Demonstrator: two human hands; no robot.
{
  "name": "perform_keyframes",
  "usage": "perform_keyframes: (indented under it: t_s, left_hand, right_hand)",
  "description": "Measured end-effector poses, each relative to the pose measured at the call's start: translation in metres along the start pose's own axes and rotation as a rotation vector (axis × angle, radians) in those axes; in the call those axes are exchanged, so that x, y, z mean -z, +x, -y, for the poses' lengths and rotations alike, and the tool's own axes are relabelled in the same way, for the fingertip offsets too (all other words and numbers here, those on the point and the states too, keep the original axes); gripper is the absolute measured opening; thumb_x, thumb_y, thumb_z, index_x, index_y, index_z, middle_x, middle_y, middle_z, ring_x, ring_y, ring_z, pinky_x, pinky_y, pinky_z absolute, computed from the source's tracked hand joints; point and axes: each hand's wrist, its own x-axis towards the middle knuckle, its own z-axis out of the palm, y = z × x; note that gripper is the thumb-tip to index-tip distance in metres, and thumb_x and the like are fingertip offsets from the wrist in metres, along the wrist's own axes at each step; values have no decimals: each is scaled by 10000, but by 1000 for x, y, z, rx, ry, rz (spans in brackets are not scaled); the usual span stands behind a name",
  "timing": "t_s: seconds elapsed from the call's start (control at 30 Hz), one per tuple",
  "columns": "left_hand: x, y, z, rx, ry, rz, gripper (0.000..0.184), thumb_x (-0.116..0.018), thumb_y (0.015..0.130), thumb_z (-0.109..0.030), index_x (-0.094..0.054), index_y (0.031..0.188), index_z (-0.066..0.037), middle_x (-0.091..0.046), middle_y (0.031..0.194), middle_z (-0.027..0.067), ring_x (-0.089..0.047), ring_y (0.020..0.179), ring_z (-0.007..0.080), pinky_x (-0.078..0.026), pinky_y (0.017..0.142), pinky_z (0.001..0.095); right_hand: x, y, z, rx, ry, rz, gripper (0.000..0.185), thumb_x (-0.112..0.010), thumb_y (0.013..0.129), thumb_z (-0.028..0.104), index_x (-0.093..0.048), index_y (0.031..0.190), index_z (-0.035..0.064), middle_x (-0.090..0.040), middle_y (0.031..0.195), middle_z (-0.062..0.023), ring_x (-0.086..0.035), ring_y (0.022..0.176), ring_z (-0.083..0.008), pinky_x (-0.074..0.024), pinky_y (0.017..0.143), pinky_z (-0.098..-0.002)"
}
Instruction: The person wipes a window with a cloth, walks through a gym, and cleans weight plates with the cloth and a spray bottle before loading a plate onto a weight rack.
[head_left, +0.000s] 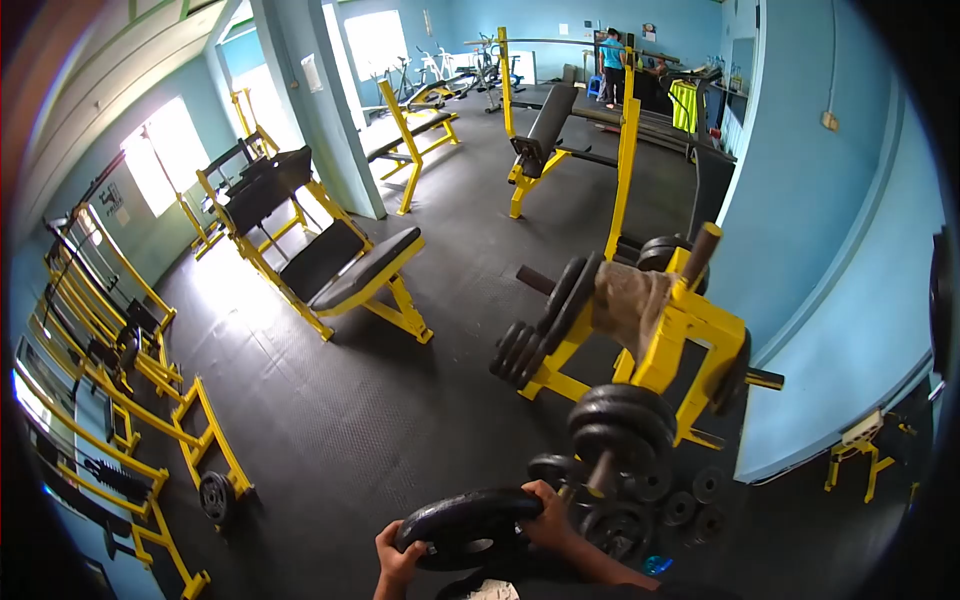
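Note:
A large black weight plate (470, 515) is held between my two hands at the bottom of the head view, tilted, with its centre hole showing. My left hand (398, 553) grips its left edge, and my right hand (548, 515) is wrapped round its right edge. Just beyond my right hand stand stacked black plates (620, 425) on a bar end. Several smaller plates (680, 508) lie on the floor to the right. Behind them is a yellow plate rack (690, 330) with a brown cloth (628, 300) draped over it and more plates on its pegs.
A yellow-framed bench (370, 270) stands ahead to the left, an inclined bench (548, 125) farther ahead. Yellow machines (205, 435) line the left side. A blue wall (820, 250) rises at the right. A person (612, 65) stands at the back. A blue object (657, 565) lies near the plates.

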Motion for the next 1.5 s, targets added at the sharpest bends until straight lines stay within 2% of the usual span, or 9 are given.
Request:
perform_keyframes:
  t_s: [0.23, 0.3, 0.7, 0.83, 1.07, 1.23, 1.3, 1.43, 1.5]
  left_hand:
    - [17, 130, -32, 2, -68, -41, 508, -815, 665, -359, -627, 908, 46, -636, 754, 32, -602, 666, 107, -493, 622, 250]
    - [19, 173, -44, -10, -68, -2, 551, -826, 671, -410, -623, 907, 45, -631, 739, 32, -600, 653, 107, -492, 618, 245]
    - [42, 493, -69, 69, -102, 314, 537, -841, 658, -324, -606, 961, 52, -635, 804, 34, -607, 709, 111, -503, 666, 254]
    - [37, 598, -78, 37, -63, 512, 593, -859, 645, -397, -620, 968, 40, -646, 838, 47, -608, 766, 126, -506, 712, 277]
    - [-30, 738, -108, 49, -42, 758, 591, -855, 657, -422, -619, 943, 38, -630, 804, 32, -591, 728, 111, -490, 671, 259]
    - [-104, 838, -123, 25, 131, 814, 549, -852, 676, -372, -627, 950, 49, -629, 803, 30, -573, 718, 93, -477, 648, 246]
    - [-135, 879, -128, 57, 196, 825, 569, -850, 672, -377, -629, 969, 55, -635, 809, 40, -578, 718, 100, -483, 654, 247]
    - [-205, 965, -126, 95, 232, 905, 601, -846, 670, -409, -619, 969, 59, -640, 812, 48, -596, 727, 116, -497, 668, 257]
    - [-246, 987, -126, 89, 162, 868, 628, -847, 667, -440, -608, 963, 59, -643, 822, 54, -609, 732, 127, -508, 672, 271]
  right_hand:
    - [-31, 141, 10, -7, -28, 26, 371, -695, 665, 26, -553, 1006, 62, -591, 907, -106, -612, 873, -268, -476, 774, -345]
    - [-38, 178, 14, -37, -18, 37, 363, -661, 665, 3, -553, 1008, 52, -595, 939, -143, -613, 901, -355, -490, 788, -387]
    - [-123, 370, -32, -172, -261, -303, 439, -708, 618, 1, -552, 1026, 52, -587, 935, -134, -610, 919, -326, -484, 816, -366]
    - [-144, 424, -17, -235, -338, -466, 429, -698, 628, -24, -551, 1024, 51, -595, 934, -130, -617, 907, -307, -484, 813, -352]
    - [-130, 529, -40, -308, -276, -666, 468, -690, 623, -48, -554, 1062, 44, -625, 962, -161, -634, 968, -349, -491, 844, -373]
    - [-99, 610, -121, -356, -133, -722, 498, -696, 618, -40, -557, 1087, 51, -639, 971, -160, -638, 971, -348, -494, 842, -378]
    - [-83, 648, -142, -369, -164, -755, 453, -650, 647, -78, -559, 1070, 55, -625, 921, -102, -633, 881, -233, -489, 810, -332]
    - [-45, 715, -173, -385, -182, -833, 446, -649, 650, -68, -555, 1069, 55, -625, 919, -106, -636, 891, -236, -489, 812, -333]
    - [-18, 742, -182, -383, -159, -839, 491, -698, 639, -22, -549, 1101, 52, -638, 968, -155, -647, 933, -349, -502, 822, -386]
